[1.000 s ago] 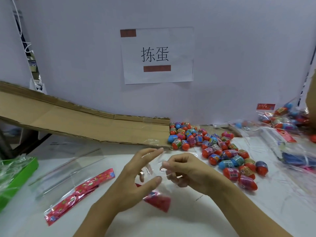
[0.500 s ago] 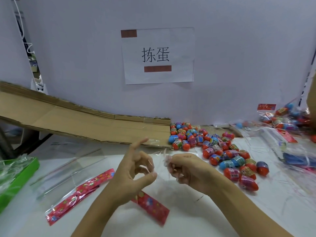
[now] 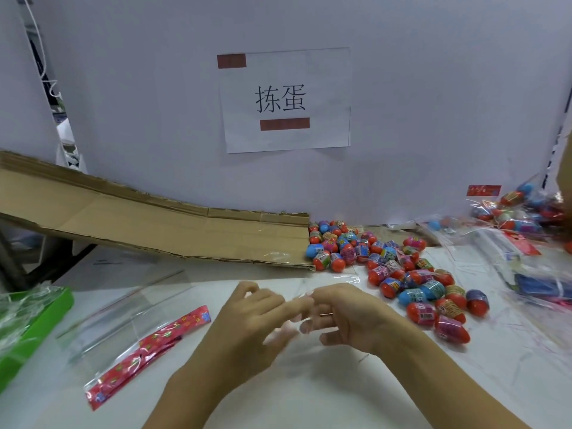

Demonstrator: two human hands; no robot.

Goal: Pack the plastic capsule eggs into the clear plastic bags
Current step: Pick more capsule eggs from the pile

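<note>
My left hand [image 3: 247,329] and my right hand [image 3: 349,317] meet fingertip to fingertip just above the white table. Between them they pinch a thin clear plastic bag [image 3: 305,293], which is blurred and barely shows. Its red header strip is hidden. A pile of red, blue and purple capsule eggs [image 3: 387,267] lies to the right of my hands, the nearest egg [image 3: 452,329] about a hand's width from my right wrist. Neither hand holds an egg.
Flat clear bags with a red patterned header [image 3: 145,345] lie at the left. A green box [image 3: 31,329] stands at the left edge. A cardboard ramp [image 3: 154,230] slopes down to the eggs. Filled bags [image 3: 520,212] are heaped at the far right.
Both hands have drawn together and lifted the bag. Its red header strip, which lay on the table below my left hand, is no longer in sight. My left fingers have curled shut.
</note>
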